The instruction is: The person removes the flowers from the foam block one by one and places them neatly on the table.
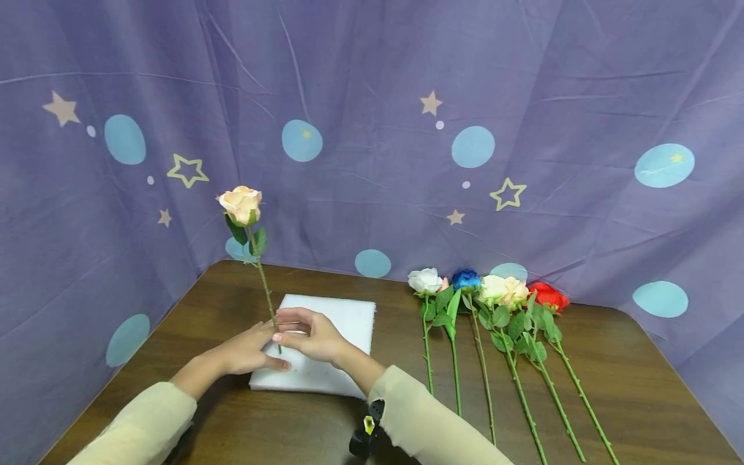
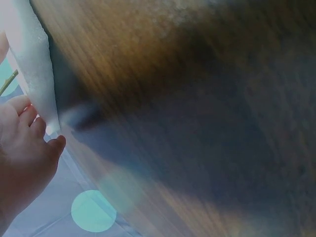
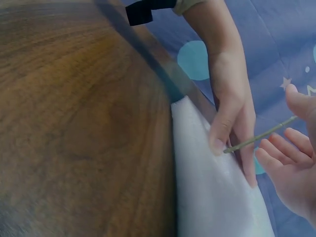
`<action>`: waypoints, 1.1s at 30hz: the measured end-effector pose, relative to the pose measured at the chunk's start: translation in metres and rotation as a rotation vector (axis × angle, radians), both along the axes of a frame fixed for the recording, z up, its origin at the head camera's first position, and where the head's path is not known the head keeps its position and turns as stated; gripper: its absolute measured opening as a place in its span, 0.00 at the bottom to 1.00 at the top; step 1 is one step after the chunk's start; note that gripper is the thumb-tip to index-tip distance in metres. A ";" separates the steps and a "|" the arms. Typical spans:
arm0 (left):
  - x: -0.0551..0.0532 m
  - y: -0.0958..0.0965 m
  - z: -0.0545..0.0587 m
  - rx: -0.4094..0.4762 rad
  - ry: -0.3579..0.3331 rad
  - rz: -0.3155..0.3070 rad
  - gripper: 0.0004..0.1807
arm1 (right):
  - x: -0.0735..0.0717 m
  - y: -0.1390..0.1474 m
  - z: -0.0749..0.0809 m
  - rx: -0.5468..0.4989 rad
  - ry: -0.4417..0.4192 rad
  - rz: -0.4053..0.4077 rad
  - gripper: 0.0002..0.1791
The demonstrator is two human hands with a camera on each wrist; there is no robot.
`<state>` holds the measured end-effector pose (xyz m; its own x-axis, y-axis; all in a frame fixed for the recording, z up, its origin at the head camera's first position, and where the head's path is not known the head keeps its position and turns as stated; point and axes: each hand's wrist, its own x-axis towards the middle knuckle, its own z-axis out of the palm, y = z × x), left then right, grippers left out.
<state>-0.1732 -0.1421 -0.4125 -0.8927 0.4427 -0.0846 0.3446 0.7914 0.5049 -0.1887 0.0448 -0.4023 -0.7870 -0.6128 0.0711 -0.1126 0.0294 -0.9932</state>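
Note:
A peach rose (image 1: pixel 241 205) stands nearly upright, leaning left, its bare stem running down to the white foam block (image 1: pixel 343 323). My right hand (image 1: pixel 314 336) pinches the lower stem between thumb and fingers. Flat on the foam rests my left hand (image 1: pixel 250 349), fingers extended and thumb spread, close beside the stem's foot. In the right wrist view the stem's lower end (image 3: pixel 229 150) meets the foam right by the left thumb (image 3: pixel 219 140). The left wrist view shows the left fingers (image 2: pixel 29 116) at the foam's edge.
Several artificial roses lie side by side at the right of the brown wooden table (image 1: pixel 302 426): a white rose (image 1: pixel 425 281), a blue rose (image 1: pixel 466 279), cream ones and a red rose (image 1: pixel 548 296). A purple patterned curtain (image 1: pixel 372 77) hangs behind. A black wrist camera (image 1: pixel 365 433) sits by my right sleeve.

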 end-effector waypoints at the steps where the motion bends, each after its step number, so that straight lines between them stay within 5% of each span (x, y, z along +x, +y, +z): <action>1: 0.000 0.000 0.000 0.006 0.002 -0.006 0.48 | 0.001 -0.001 -0.001 -0.006 -0.004 0.006 0.25; 7: 0.003 -0.003 0.002 0.056 0.007 -0.059 0.45 | 0.010 -0.004 0.001 0.014 0.057 0.034 0.21; 12: 0.006 -0.005 0.004 0.067 0.096 -0.161 0.40 | 0.018 -0.005 0.003 0.121 0.252 0.095 0.17; 16: -0.001 -0.010 -0.019 0.071 0.310 -0.187 0.33 | 0.023 -0.005 0.003 0.159 0.373 0.082 0.14; 20: -0.027 -0.031 -0.068 0.011 0.668 -0.307 0.36 | 0.026 -0.005 0.002 0.122 0.353 0.001 0.10; 22: -0.045 -0.048 -0.092 -0.148 0.872 -0.348 0.37 | 0.026 -0.005 0.001 0.085 0.324 -0.051 0.10; 23: -0.055 -0.055 -0.103 -0.164 0.884 -0.348 0.38 | 0.026 -0.004 0.001 0.071 0.311 -0.073 0.09; 24: -0.062 -0.062 -0.113 -0.172 0.794 -0.329 0.39 | 0.026 -0.003 0.002 0.055 0.302 -0.094 0.09; 26: -0.048 -0.049 -0.085 -0.149 0.604 -0.268 0.37 | 0.026 -0.002 0.004 0.024 0.287 -0.114 0.09; 29: -0.018 -0.021 -0.033 0.092 0.110 -0.147 0.38 | 0.026 0.000 0.007 -0.021 0.283 -0.113 0.09; 31: 0.005 -0.003 0.007 0.110 -0.039 -0.102 0.37 | 0.027 0.001 0.008 -0.072 0.272 -0.104 0.09; 33: 0.003 -0.002 0.005 0.110 -0.107 -0.079 0.38 | 0.027 0.002 0.010 -0.107 0.260 -0.110 0.09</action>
<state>-0.1701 -0.1445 -0.4071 -0.8432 0.5229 -0.1245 0.3430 0.7018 0.6243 -0.1615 0.0469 -0.3927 -0.7951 -0.5030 0.3388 -0.3656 -0.0481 -0.9295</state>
